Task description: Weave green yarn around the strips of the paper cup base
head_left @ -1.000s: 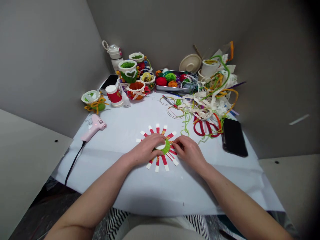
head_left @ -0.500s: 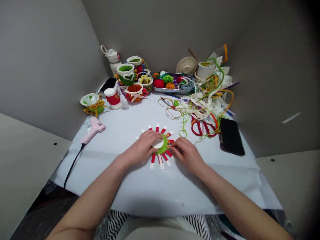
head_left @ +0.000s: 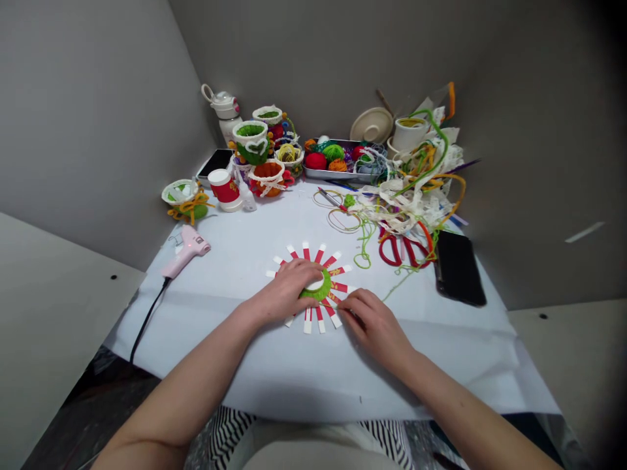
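A paper cup [head_left: 316, 287] slit into red-and-white strips [head_left: 306, 252], splayed flat like a sunburst, with green yarn [head_left: 313, 295] wound round its base, sits mid-table on a white sheet [head_left: 235, 326]. The left hand [head_left: 279, 290] lies spread on top, pressing it; the right hand [head_left: 372, 323] pinches at the near-right strips, what it holds unclear.
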`<state>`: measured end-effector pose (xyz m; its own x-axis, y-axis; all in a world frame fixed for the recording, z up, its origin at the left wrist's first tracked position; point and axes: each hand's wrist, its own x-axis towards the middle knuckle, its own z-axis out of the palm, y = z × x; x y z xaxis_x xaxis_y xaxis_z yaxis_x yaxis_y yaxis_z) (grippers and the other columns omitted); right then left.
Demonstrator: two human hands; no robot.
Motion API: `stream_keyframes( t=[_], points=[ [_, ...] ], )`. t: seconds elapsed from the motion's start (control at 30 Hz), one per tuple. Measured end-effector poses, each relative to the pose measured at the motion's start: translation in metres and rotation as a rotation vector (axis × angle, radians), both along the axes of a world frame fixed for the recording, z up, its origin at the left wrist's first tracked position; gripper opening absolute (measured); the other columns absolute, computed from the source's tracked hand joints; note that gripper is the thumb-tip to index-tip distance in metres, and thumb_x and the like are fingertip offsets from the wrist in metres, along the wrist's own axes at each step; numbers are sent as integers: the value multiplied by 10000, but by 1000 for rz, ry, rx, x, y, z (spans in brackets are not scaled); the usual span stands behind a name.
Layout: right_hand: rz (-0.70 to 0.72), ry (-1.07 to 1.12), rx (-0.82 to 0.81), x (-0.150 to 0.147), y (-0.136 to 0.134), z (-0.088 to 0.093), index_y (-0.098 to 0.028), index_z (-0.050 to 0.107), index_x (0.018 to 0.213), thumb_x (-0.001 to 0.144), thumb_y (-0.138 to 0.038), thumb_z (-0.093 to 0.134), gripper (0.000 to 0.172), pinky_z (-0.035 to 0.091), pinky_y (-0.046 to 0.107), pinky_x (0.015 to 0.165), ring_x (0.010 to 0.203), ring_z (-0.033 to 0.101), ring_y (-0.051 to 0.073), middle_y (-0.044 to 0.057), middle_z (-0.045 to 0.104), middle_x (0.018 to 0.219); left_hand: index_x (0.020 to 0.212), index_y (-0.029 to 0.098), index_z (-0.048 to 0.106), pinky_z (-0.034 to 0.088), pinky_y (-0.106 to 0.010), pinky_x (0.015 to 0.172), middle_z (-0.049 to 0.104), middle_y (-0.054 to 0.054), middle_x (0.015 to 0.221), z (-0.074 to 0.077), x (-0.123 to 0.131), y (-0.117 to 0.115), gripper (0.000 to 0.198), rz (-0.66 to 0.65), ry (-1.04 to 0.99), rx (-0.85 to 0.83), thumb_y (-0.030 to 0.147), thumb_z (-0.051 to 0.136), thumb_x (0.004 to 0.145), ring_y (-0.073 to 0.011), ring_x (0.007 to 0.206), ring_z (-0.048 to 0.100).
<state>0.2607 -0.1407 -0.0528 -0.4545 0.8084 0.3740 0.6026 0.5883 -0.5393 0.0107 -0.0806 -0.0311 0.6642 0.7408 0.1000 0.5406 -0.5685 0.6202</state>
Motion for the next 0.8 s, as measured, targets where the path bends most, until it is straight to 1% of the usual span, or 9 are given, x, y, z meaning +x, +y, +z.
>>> stream_keyframes(
  t=[0.17,0.27,0.33,0.4,0.47,0.57,0.7,0.8],
  points=[
    [-7,-4,73,1,-24,-1,-189,645,1009,1035,-127,538,126,538,354,747,844,605,213,81,662,917,1197,255,587,415,-558,1118,601,-91,1453,-4,1,0,326,6,8,5,232,766,926,-318,1367,502],
    [13,8,90,-2,-39,-2,-182,644,1015,1029,-105,533,136,537,339,740,830,598,205,78,665,897,1204,253,577,405,-551,1121,598,-90,1460,-3,0,0,351,2,13,4,232,779,918,-316,1374,498],
    [13,-8,83,-4,-45,-4,-184,645,991,1028,-106,530,144,532,340,732,819,593,207,74,661,878,1204,250,575,405,-546,1121,596,-90,1465,-3,0,0,364,3,19,4,231,790,910,-314,1378,498],
    [-31,-34,74,-4,-45,-5,-187,642,948,1027,-118,530,154,520,346,722,803,586,210,70,647,854,1203,252,582,404,-547,1122,592,-91,1473,-3,0,1,364,6,20,3,240,795,908,-316,1380,498],
    [-103,-61,77,-1,-38,-4,-187,638,916,1026,-134,531,162,508,358,727,796,580,217,70,634,844,1201,256,591,400,-550,1127,592,-89,1476,-4,-1,1,362,3,16,-5,248,800,905,-318,1384,496],
    [-164,-107,62,5,-17,0,-188,639,891,1025,-172,542,166,490,368,742,804,581,228,71,627,848,1220,261,598,391,-547,1140,599,-83,1467,-3,0,1,386,-3,7,-24,240,807,897,-313,1386,494],
    [-133,-149,-43,2,21,5,-205,632,825,995,-233,608,175,469,353,732,804,589,227,60,625,844,1202,260,611,391,-543,1142,610,-73,1451,-1,0,2,407,6,19,-47,254,841,867,-314,1371,497],
    [-143,-130,-105,-6,41,3,-219,581,755,973,-230,620,222,438,335,703,769,575,215,41,605,792,1164,259,618,386,-553,1143,612,-70,1449,0,0,3,381,9,27,-70,269,848,861,-319,1376,491]
  ],
)
